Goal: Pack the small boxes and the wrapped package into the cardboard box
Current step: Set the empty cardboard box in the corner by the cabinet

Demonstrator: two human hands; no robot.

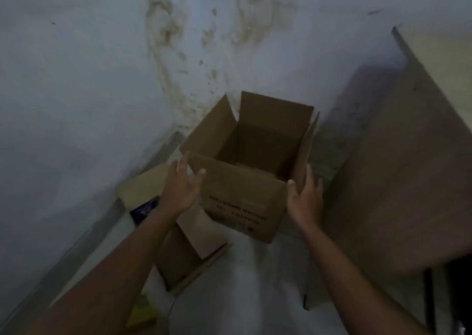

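Two bare hands reach toward an open cardboard box that stands on a white surface close to a stained wall. All four flaps of the box are raised, and blurred dark lettering runs upside down across its near wall. The left hand is at the box's near left corner, its fingers straight and spread wide, holding nothing. The thumb overlaps the near wall, though contact cannot be confirmed. The right hand is at the near right corner, thumb at the rim, with its fingers straight and spread along the outside of the right flap, grasping nothing. Left of the box, beside the wall, lie a flat cardboard sheet, a dark blue object and a second, smaller cardboard piece. A yellow object shows near the left forearm. A wooden table fills the right side.
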